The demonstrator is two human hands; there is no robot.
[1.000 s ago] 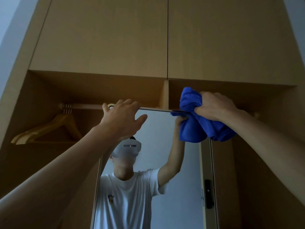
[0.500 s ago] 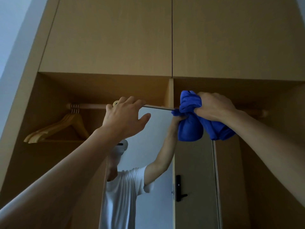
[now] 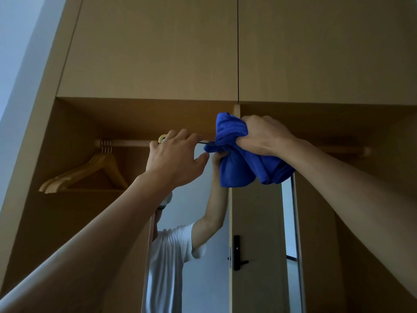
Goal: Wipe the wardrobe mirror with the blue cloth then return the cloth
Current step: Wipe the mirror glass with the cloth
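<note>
The tall wardrobe mirror (image 3: pixel 255 222) stands in the open wardrobe and reflects a person in a white shirt and a door. My left hand (image 3: pixel 174 157) grips the mirror's top edge, fingers curled over it. My right hand (image 3: pixel 264 135) clutches the bunched blue cloth (image 3: pixel 237 163) against the mirror's top edge, just right of my left hand. The cloth hangs down over the upper glass and hides that part.
A wooden rail (image 3: pixel 126 143) runs behind the mirror's top, with several wooden hangers (image 3: pixel 90 170) at its left end. Closed upper cabinet doors (image 3: pixel 158 53) sit above. A pale wall (image 3: pixel 15 41) borders the wardrobe on the left.
The mirror has swung, so its reflection shifted from the person toward a door. Both hands stayed on the top edge, the cloth bunched tighter at the top.
</note>
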